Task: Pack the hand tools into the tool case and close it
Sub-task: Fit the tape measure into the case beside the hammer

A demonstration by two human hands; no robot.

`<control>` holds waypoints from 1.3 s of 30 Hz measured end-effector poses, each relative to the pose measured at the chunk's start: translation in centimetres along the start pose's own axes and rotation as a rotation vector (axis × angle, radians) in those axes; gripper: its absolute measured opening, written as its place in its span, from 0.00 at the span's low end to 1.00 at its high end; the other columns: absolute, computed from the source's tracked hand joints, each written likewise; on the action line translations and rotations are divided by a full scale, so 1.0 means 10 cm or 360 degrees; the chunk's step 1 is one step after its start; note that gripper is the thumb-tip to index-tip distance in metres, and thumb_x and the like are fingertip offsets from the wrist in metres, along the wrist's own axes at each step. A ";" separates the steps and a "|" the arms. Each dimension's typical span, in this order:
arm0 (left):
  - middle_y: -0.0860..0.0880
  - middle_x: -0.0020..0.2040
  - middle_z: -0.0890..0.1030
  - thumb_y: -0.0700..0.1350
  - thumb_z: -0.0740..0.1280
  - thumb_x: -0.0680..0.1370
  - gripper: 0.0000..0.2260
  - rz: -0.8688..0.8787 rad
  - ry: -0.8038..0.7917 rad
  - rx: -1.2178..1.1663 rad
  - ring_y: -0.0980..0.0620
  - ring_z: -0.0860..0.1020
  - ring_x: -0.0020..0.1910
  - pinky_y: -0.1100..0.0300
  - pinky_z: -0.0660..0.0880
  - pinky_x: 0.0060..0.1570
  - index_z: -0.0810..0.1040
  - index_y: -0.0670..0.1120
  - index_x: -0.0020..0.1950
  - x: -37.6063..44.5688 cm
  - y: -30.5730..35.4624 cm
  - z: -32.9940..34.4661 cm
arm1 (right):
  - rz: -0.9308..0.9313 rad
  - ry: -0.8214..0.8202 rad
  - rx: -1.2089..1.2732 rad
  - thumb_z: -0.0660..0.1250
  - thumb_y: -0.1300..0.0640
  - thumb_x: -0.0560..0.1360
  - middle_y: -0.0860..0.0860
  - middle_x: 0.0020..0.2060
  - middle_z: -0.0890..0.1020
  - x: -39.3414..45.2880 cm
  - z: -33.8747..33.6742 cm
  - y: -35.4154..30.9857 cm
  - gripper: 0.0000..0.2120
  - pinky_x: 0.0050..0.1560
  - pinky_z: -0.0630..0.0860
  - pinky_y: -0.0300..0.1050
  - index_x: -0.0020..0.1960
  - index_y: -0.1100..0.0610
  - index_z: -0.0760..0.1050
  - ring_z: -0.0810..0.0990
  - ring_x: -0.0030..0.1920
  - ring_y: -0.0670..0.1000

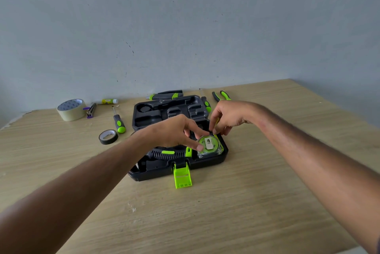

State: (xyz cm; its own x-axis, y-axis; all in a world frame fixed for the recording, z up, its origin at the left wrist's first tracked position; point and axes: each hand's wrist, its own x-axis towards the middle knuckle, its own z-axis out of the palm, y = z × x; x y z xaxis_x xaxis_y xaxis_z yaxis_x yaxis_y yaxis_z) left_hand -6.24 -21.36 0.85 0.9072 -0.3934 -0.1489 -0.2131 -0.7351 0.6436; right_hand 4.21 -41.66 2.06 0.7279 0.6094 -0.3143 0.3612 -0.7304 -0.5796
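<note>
A black tool case (144, 117) lies open on the wooden table, its green latch (182, 176) hanging over the near edge. A green tape measure (209, 144) in clear wrap sits in the case's near right recess. My left hand (174, 131) touches its left rim with the fingertips. My right hand (227, 117) pinches the tape measure's far edge or wrap. A hammer with a black-green handle (167, 153) lies in the near half. Outside the case lie a screwdriver (119, 123), pliers (222, 96), a utility knife (166, 95) and another green-black tool (206, 104).
A roll of masking tape (71, 109), a black tape roll (108, 136), a stapler (91, 110) and a glue stick (109, 101) lie left of the case. A grey wall runs behind the table. The table's right edge falls away at far right.
</note>
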 end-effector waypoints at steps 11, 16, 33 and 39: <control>0.58 0.47 0.78 0.61 0.76 0.71 0.20 -0.0128 -0.0101 0.0364 0.62 0.74 0.41 0.59 0.67 0.43 0.81 0.65 0.62 0.11 0.09 -0.09 | 0.0016 0.0052 0.0055 0.78 0.64 0.72 0.54 0.45 0.86 -0.01 0.02 0.00 0.07 0.40 0.82 0.41 0.50 0.59 0.86 0.87 0.37 0.48; 0.57 0.45 0.79 0.60 0.75 0.73 0.21 -0.0063 -0.0087 0.0345 0.70 0.74 0.36 0.62 0.66 0.39 0.80 0.62 0.65 0.08 0.07 -0.06 | 0.0009 0.0156 -0.0005 0.78 0.63 0.72 0.53 0.43 0.85 -0.01 0.05 0.01 0.11 0.39 0.84 0.43 0.54 0.57 0.84 0.87 0.35 0.49; 0.61 0.29 0.80 0.38 0.67 0.79 0.15 -0.0129 0.0007 0.0220 0.55 0.73 0.30 0.62 0.69 0.38 0.83 0.52 0.63 0.37 0.14 0.00 | 0.0155 0.0151 0.0120 0.80 0.60 0.71 0.58 0.42 0.86 -0.10 0.12 0.03 0.12 0.38 0.85 0.47 0.50 0.62 0.81 0.88 0.40 0.58; 0.57 0.28 0.73 0.39 0.68 0.78 0.16 -0.0148 0.0061 0.0175 0.53 0.68 0.31 0.59 0.65 0.37 0.83 0.53 0.63 0.43 0.07 0.00 | 0.0142 0.0177 0.0264 0.78 0.53 0.74 0.58 0.42 0.84 -0.06 0.07 0.12 0.11 0.34 0.82 0.44 0.46 0.60 0.80 0.87 0.35 0.55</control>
State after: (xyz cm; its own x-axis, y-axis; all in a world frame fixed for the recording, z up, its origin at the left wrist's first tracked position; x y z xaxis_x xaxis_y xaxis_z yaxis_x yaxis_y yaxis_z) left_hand -2.53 -23.55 0.64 0.9376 -0.3012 -0.1739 -0.1642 -0.8242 0.5420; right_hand 3.79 -42.66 1.01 0.8159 0.4999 -0.2905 0.1980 -0.7136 -0.6720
